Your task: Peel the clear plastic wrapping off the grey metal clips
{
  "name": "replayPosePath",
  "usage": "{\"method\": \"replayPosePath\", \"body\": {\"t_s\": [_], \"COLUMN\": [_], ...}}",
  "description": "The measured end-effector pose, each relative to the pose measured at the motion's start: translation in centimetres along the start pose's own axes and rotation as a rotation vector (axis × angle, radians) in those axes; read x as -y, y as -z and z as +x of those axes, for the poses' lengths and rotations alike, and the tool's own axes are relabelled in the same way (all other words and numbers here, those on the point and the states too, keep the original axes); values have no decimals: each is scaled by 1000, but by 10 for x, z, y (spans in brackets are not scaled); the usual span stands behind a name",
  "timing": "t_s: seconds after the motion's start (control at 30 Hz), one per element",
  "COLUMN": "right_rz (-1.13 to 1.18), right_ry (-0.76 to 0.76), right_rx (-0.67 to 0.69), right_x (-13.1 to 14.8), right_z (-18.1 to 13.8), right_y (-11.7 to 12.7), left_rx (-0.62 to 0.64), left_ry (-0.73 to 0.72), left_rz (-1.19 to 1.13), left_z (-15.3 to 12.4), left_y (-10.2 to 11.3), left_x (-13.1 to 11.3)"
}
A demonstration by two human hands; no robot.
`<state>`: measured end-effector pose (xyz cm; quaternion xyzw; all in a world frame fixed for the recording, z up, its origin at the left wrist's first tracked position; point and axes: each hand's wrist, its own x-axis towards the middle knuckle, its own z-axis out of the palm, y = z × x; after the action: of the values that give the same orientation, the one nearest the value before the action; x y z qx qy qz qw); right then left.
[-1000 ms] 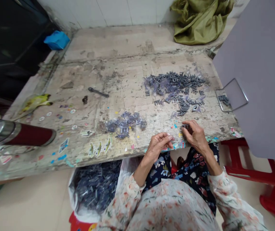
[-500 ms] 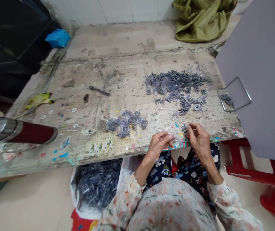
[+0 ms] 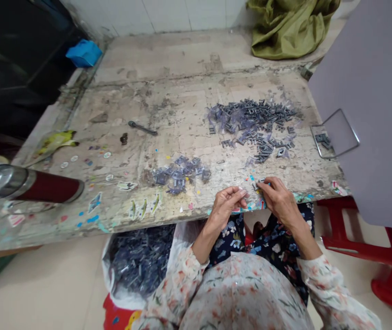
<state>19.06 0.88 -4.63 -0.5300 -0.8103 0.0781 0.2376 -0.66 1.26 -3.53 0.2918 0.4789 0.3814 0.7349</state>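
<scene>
My right hand (image 3: pixel 279 198) is at the table's front edge, thumb and fingertips together on a small grey plastic piece (image 3: pixel 255 186) lying on the wood. Just to its left, my left hand (image 3: pixel 228 205) has thumb and forefinger pinched together; whatever may be between them is too small to make out. Beyond the hands spreads a heap of small grey plastic pieces (image 3: pixel 263 112), mixed with clear purplish plastic parts (image 3: pixel 237 118). Left of my left hand is a smaller pile of clear purplish parts with grey pieces on them (image 3: pixel 181 173).
The worn table (image 3: pixel 182 105) carries a dark red thermos (image 3: pixel 50 184), a grey rod-like tool (image 3: pixel 142 128) and a banana peel (image 3: pixel 57 140). A sack of plastic parts (image 3: pixel 141 261) stands below. A grey panel (image 3: pixel 367 105) with a wire loop borders the right side; a red stool (image 3: pixel 340 229) is beneath.
My right hand has shifted slightly left, its fingertips now at the small grey piece on the table. My left hand has stayed nearly in place.
</scene>
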Motion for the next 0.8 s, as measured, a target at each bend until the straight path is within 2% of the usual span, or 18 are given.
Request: {"method": "replayPosePath", "body": {"t_s": [0.23,0.4,0.6,0.8], "right_rz": [273,407,307,244], "right_ry": [-94,-189,-16,76], "right_rx": [-226,-310,-327,-263], "right_x": [11,35,60,62], "right_z": [6,0,-7,-9], "right_y": [-3,3,0,-7], "left_rx": [16,12,-10,-25], "left_ry": [0,-2,-21,-7], "left_rz": [-67,-145,-166,-189], "left_z": [0,-1,-2,-1], "left_y": [1,-1,-2,-2], "left_x": [0,-4,0,0]}}
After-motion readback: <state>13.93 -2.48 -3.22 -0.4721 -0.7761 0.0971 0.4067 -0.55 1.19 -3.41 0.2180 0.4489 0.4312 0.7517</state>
